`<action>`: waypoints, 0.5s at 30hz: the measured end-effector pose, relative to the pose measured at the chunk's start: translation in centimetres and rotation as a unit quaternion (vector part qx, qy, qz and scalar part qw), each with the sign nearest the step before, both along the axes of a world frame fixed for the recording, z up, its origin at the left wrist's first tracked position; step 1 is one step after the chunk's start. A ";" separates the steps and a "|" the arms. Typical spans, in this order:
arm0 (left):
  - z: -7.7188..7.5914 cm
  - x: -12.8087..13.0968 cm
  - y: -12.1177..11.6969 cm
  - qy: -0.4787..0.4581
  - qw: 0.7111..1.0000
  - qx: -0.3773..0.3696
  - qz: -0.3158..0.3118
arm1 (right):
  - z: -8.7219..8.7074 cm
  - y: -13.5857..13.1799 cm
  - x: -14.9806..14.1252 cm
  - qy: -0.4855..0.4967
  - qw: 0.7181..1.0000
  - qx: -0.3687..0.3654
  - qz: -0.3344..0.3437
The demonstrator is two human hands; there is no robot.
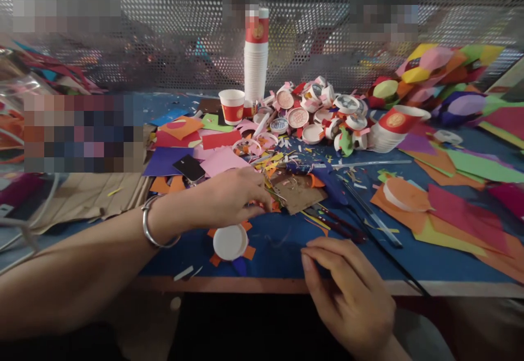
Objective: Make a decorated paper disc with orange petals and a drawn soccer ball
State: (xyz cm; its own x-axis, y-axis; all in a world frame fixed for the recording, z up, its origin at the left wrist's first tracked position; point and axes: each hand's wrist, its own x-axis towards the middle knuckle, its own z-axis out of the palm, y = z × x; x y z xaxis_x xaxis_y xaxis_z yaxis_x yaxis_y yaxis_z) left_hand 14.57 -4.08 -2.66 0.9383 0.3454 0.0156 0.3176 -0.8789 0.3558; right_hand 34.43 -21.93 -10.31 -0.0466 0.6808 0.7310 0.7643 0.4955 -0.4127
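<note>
My left hand (pixel 239 194), with a silver bangle on its wrist, reaches over the coloured paper scraps in the middle of the table. Its fingers are bent and apart from the thumb, and nothing shows between them. Just below it lies a white paper-cup base (pixel 230 242) with orange paper tabs and a blue piece (pixel 239 266) around it. My right hand (pixel 347 290) is at the table's front edge, fingers curled together and thumb near the index fingertip; I see nothing in them. Dark-handled scissors (pixel 341 224) and a blue hot-glue gun (pixel 327 178) lie beyond it.
At the back stand a tall stack of paper cups (pixel 256 71), a single cup (pixel 232 107) and a heap of cut cup bases (pixel 298 117). A tilted cup stack (pixel 393 129), glue sticks (pixel 385 227) and paper sheets (pixel 466 213) lie right. A phone (pixel 189 168) and cardboard (pixel 94 194) lie left.
</note>
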 end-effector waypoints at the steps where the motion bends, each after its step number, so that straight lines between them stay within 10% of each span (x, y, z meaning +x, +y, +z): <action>1: 0.2 -0.2 0.3 0.012 0.999 0.027 0.021 | 0.0 0.0 0.0 -0.001 1.000 -0.001 -0.001; 5: 1.2 -1.4 0.7 0.036 0.991 0.078 0.101 | -0.1 0.0 0.0 -0.003 1.000 -0.002 -0.003; 15: 0.0 -0.4 -0.6 0.022 0.997 -0.015 0.072 | -0.3 0.0 -0.4 -0.024 1.000 0.001 -0.011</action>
